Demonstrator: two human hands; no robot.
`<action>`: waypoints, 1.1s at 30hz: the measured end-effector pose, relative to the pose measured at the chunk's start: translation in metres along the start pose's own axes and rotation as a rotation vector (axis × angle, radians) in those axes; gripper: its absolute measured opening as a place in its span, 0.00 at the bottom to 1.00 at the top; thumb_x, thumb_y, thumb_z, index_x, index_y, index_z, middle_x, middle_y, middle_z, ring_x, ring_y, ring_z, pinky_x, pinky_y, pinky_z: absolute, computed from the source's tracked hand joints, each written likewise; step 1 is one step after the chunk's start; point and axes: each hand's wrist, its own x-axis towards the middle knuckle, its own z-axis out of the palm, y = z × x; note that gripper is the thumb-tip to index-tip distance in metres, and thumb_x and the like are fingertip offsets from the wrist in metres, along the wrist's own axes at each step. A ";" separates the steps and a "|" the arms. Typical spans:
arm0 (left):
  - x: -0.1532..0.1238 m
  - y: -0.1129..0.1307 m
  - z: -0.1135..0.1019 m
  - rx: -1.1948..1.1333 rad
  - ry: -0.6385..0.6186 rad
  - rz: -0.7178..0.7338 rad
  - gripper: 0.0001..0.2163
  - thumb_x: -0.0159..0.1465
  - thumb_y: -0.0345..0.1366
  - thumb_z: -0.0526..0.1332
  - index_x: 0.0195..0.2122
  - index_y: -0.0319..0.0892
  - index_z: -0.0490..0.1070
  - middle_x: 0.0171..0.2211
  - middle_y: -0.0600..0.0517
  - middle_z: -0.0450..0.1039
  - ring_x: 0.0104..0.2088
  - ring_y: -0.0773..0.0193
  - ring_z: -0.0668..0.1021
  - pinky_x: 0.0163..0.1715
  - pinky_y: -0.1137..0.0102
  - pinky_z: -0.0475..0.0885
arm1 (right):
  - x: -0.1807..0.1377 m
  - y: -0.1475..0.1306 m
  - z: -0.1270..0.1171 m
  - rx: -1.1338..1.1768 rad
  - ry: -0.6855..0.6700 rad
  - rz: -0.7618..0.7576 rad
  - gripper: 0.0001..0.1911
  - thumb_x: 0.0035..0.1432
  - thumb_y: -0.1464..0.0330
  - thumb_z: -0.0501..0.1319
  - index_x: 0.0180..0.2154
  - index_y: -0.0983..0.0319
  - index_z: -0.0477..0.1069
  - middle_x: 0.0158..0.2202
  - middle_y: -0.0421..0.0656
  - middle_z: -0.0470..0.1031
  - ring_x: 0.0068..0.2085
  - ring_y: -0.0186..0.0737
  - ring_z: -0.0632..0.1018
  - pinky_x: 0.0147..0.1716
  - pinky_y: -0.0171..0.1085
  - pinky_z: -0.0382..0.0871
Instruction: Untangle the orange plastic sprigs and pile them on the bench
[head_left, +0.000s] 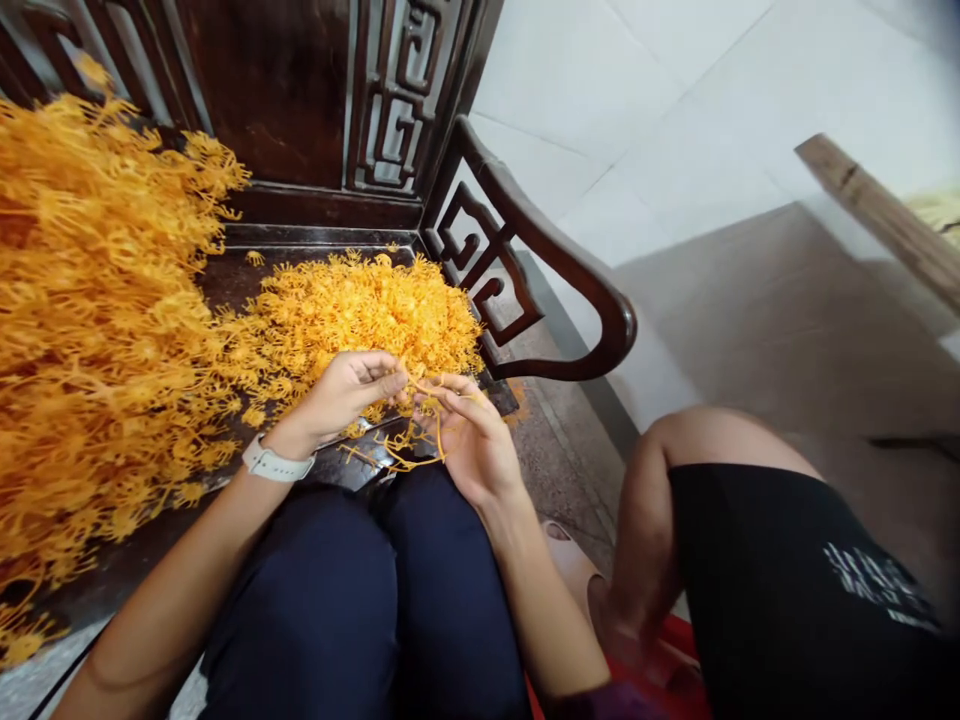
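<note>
The left hand (360,392) is bent inward, its thumb and forefinger pinched on thin, branching yellow-orange strands (405,464), with the other fingers curled beneath. The right hand (476,435) is turned partly palm up, half open; its thumb and fingers close on the same strands just beside the left fingertips, and loose ends dangle below its palm. Whether it is one piece or several is too fine to tell. The strands hang over the near edge of the seat, just in front of two knees in navy-blue trousers (322,600). A pale watch with a light strap (277,461) circles the left wrist.

Right behind the hands, a low heap of frilly yellow-orange pieces (375,310) spreads to the near edge of a dark, glossy carved-wood bench (292,190). A taller, looser mound of similar yellow-orange pieces (112,300) crowds the left side, leaving little room near the left forearm. A curved, fretwork dark-wood armrest (559,245) bounds the bench on the right. Beyond it, pale tiled floor (585,90) lies open. At lower right, a co-worker's bare knee (720,435) and black shorts (780,590) stand near the right forearm, narrowing that side.
</note>
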 end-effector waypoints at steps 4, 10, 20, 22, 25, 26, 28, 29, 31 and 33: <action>-0.001 0.005 0.005 0.105 -0.072 0.004 0.15 0.57 0.44 0.79 0.33 0.38 0.81 0.26 0.51 0.78 0.27 0.68 0.77 0.29 0.74 0.72 | -0.007 -0.001 0.004 -0.155 -0.015 -0.062 0.12 0.56 0.63 0.74 0.41 0.59 0.81 0.42 0.43 0.83 0.44 0.41 0.82 0.51 0.41 0.77; -0.003 0.005 0.006 0.095 -0.151 0.015 0.18 0.54 0.46 0.80 0.32 0.38 0.78 0.27 0.52 0.76 0.26 0.69 0.75 0.27 0.75 0.68 | -0.010 0.004 0.007 -0.493 -0.023 -0.148 0.09 0.60 0.62 0.74 0.34 0.59 0.80 0.30 0.38 0.79 0.31 0.34 0.75 0.37 0.36 0.71; -0.012 0.001 0.010 -0.309 -0.312 -0.044 0.22 0.58 0.53 0.76 0.30 0.40 0.72 0.20 0.56 0.66 0.20 0.70 0.69 0.23 0.72 0.68 | -0.007 0.006 0.007 -0.330 -0.229 -0.058 0.14 0.57 0.59 0.77 0.34 0.59 0.76 0.27 0.38 0.75 0.31 0.35 0.71 0.36 0.36 0.65; -0.013 -0.001 0.011 -0.343 -0.340 -0.038 0.22 0.58 0.53 0.76 0.29 0.41 0.72 0.19 0.56 0.64 0.19 0.70 0.68 0.22 0.71 0.68 | -0.006 0.008 0.008 -0.320 -0.270 -0.041 0.14 0.57 0.59 0.76 0.34 0.59 0.75 0.27 0.37 0.75 0.31 0.36 0.71 0.37 0.36 0.64; -0.014 0.000 0.008 -0.345 -0.336 -0.047 0.23 0.56 0.53 0.77 0.27 0.42 0.69 0.18 0.56 0.62 0.18 0.70 0.66 0.20 0.70 0.65 | -0.007 0.008 0.010 -0.319 -0.299 -0.016 0.14 0.57 0.59 0.76 0.32 0.59 0.74 0.26 0.38 0.73 0.30 0.36 0.68 0.35 0.37 0.63; -0.015 0.002 0.006 -0.360 -0.314 -0.038 0.24 0.55 0.53 0.78 0.25 0.43 0.67 0.16 0.57 0.59 0.17 0.70 0.64 0.19 0.70 0.64 | -0.007 0.007 0.010 -0.291 -0.299 -0.018 0.16 0.56 0.59 0.77 0.31 0.58 0.73 0.24 0.37 0.71 0.29 0.36 0.67 0.34 0.37 0.63; -0.015 0.007 0.001 -0.408 -0.235 0.022 0.28 0.54 0.53 0.78 0.23 0.44 0.61 0.13 0.60 0.51 0.16 0.72 0.59 0.19 0.71 0.61 | -0.009 0.005 0.009 -0.208 -0.280 -0.059 0.20 0.52 0.58 0.78 0.28 0.57 0.69 0.22 0.36 0.66 0.28 0.36 0.65 0.35 0.39 0.65; -0.015 0.011 -0.002 -0.423 -0.180 0.068 0.29 0.54 0.54 0.78 0.22 0.44 0.58 0.13 0.61 0.46 0.16 0.72 0.56 0.18 0.71 0.60 | -0.009 0.004 0.008 -0.173 -0.263 -0.087 0.21 0.51 0.59 0.79 0.27 0.56 0.68 0.21 0.35 0.65 0.28 0.37 0.65 0.35 0.39 0.67; -0.014 0.017 -0.008 -0.396 -0.054 0.159 0.29 0.57 0.56 0.76 0.23 0.44 0.59 0.13 0.61 0.46 0.16 0.72 0.55 0.19 0.72 0.60 | -0.009 0.003 0.005 -0.161 -0.202 -0.135 0.19 0.53 0.60 0.78 0.30 0.56 0.69 0.22 0.35 0.66 0.28 0.37 0.67 0.36 0.39 0.69; -0.011 0.020 -0.011 -0.313 0.049 0.206 0.23 0.61 0.57 0.74 0.27 0.44 0.68 0.19 0.57 0.62 0.19 0.73 0.61 0.21 0.72 0.64 | -0.008 0.004 0.003 -0.182 -0.127 -0.140 0.15 0.56 0.61 0.77 0.34 0.56 0.72 0.28 0.37 0.72 0.29 0.35 0.70 0.33 0.37 0.68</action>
